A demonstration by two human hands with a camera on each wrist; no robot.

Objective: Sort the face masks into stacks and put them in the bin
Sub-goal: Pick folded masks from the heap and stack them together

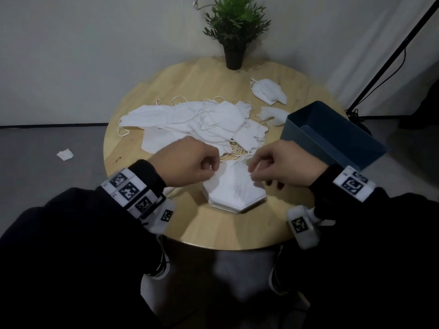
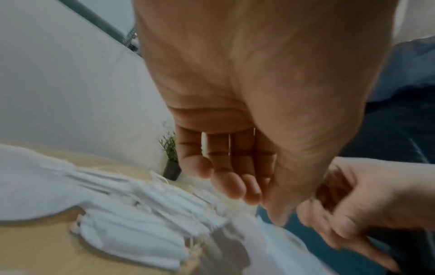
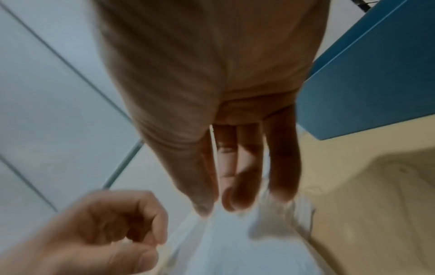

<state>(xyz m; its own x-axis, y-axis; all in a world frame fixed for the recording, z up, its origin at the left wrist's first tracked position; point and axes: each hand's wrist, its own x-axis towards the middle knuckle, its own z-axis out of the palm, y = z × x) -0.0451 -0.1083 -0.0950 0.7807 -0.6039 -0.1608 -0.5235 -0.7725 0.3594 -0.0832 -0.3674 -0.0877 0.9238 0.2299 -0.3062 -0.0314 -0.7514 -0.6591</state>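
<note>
A neat stack of folded white face masks (image 1: 237, 206) lies on the round wooden table (image 1: 237, 231) near its front edge. The top mask (image 1: 234, 186) of the stack is held at both far corners. My left hand (image 1: 210, 170) pinches its left corner and my right hand (image 1: 253, 173) pinches its right corner. In the right wrist view my right hand's (image 3: 216, 208) thumb and finger meet on the mask's (image 3: 235, 251) edge. A loose pile of unsorted masks (image 1: 197, 122) with tangled ear loops lies mid-table. The blue bin (image 1: 316, 148) stands at the table's right.
A potted plant (image 1: 235, 32) stands at the table's back edge. Two more masks (image 1: 268, 91) lie back right, near the bin. A scrap of white paper (image 1: 64, 154) lies on the floor to the left. A black stand (image 1: 389, 58) leans at the right wall.
</note>
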